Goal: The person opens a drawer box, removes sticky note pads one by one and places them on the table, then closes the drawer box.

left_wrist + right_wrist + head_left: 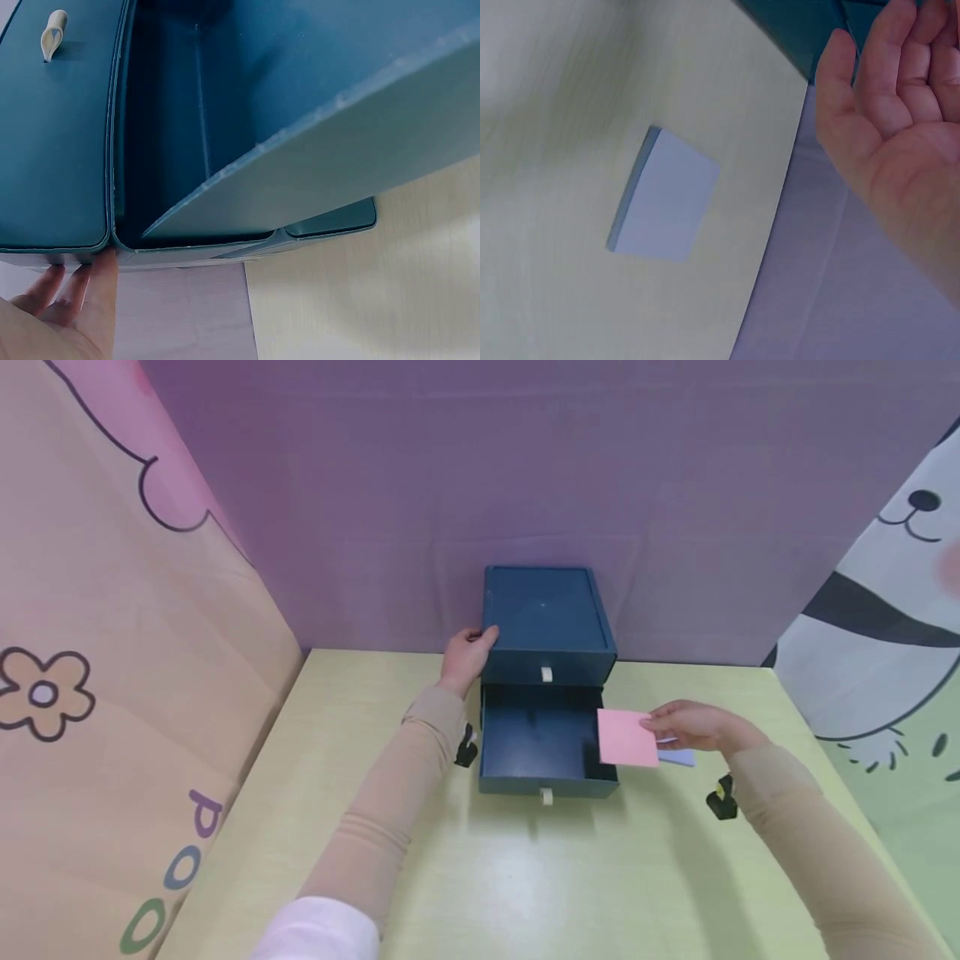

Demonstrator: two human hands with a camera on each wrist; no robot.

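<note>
A dark blue two-drawer box (547,610) stands at the back of the table, its lower drawer (536,739) pulled out and its upper drawer closed. My left hand (465,658) rests against the box's left side near the top; in the left wrist view its fingers (97,300) press that side fairly straight. Between thumb and fingers, my right hand (693,725) pinches a square pink sticky note pad (626,739) over the lower drawer's right edge. A light purple sticky note pad (667,199) lies on the table under the right hand, partly covered in the head view.
The pale wooden table (510,877) meets a purple cloth backdrop (540,485) behind the box. Printed cloths stand at both sides, a flower on the left and a panda on the right. The open drawer's front has a small white pull tab (547,797).
</note>
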